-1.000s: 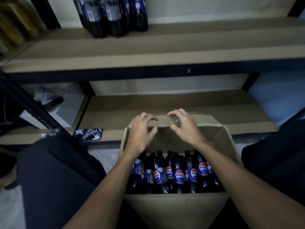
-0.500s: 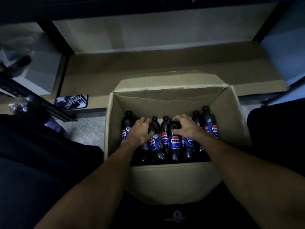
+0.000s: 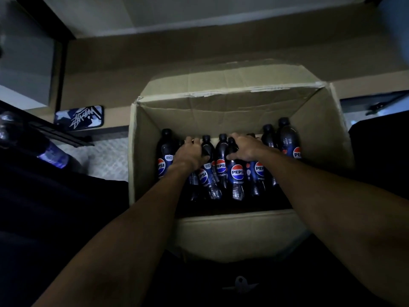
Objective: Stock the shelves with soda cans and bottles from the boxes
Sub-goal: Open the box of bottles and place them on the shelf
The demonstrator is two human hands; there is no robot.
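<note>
Your left hand (image 3: 192,154) and right hand (image 3: 246,149) each clamp a neck among the Pepsi bottles (image 3: 237,173) standing inside the box (image 3: 221,111), gripped high so 2 lift upright toward the shelf (image 3: 132,63) behind it.

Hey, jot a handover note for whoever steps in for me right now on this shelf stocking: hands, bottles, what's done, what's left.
Left hand: inside the cardboard box, curled round the top of a Pepsi bottle.
Right hand: grips the neck of a second bottle beside it.
The other bottles stand in a row in the box, which sits in front of the lower shelf.
Done: both grips taken.
Left: lift both out, shelve them, then the others.
</note>
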